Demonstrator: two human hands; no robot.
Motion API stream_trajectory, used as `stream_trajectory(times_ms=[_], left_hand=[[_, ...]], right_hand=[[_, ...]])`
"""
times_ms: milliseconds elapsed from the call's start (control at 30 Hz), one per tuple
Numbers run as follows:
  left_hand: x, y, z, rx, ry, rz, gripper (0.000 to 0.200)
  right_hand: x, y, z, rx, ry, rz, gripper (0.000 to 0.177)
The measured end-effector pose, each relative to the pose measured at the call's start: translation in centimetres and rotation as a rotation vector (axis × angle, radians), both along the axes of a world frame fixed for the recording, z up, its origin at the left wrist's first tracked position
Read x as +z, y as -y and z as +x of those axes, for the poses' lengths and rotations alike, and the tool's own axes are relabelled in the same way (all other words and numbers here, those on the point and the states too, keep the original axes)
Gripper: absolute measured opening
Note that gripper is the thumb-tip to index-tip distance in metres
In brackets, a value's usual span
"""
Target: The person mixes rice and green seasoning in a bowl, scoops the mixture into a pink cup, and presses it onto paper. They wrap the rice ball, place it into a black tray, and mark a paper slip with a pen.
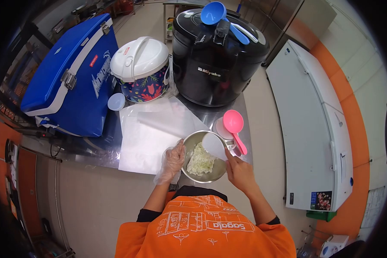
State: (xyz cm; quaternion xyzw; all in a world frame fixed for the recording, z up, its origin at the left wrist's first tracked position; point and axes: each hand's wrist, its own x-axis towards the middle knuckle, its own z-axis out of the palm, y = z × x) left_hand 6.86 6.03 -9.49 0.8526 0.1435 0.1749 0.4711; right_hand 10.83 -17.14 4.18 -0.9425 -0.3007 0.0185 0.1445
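My left hand, in a clear plastic glove, grips the left rim of a round metal bowl. Inside the bowl lies a clump of white to pale green rice. Bare and closed, my right hand holds the handle of a white scoop. The scoop's broad round head is over the upper right of the bowl, beside the rice. Just beyond the bowl, a pink scoop rests across a small kitchen scale, whose top it partly hides. White paper sheets lie left of the bowl.
A blue cooler box stands at the left, with a small pale cup near it. A floral rice cooker and a large black one line the back. A blue scoop tops the black cooker. Right stands a chest freezer.
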Motion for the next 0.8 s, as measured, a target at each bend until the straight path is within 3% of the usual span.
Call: stream_trajectory(times_ms=[133,267,367,500,667,800], left_hand=[[1.7,0.7,-0.6,0.052,-0.105,-0.052,0.031],[0.8,0.8,-0.9,0.103,-0.053,-0.07,0.032],[0.2,1.3,-1.4,0.092,-0.056,0.017,0.035],[0.0,1.3,-0.9,0.143,-0.027,0.038,0.039],[0.4,1.9,-1.9,0.101,-0.18,0.064,0.042],[1.3,2.0,-1.0,0.127,-0.141,0.03,0.039]], right_hand=[[-0.2,-2.6,-2.2,-0.061,-0.296,0.194,0.037],[-4.4,-1.9,-4.8,-0.222,-0.361,0.036,0.023],[-7.5,-3.1,-2.0,-0.162,-0.308,0.128,0.022],[-2.7,-1.6,-1.8,-0.119,-0.432,0.115,0.023],[-4.8,-3.0,-0.9,-0.169,-0.459,0.002,0.024],[2.1,-1.0,-0.8,-0.082,-0.214,-0.19,0.023]])
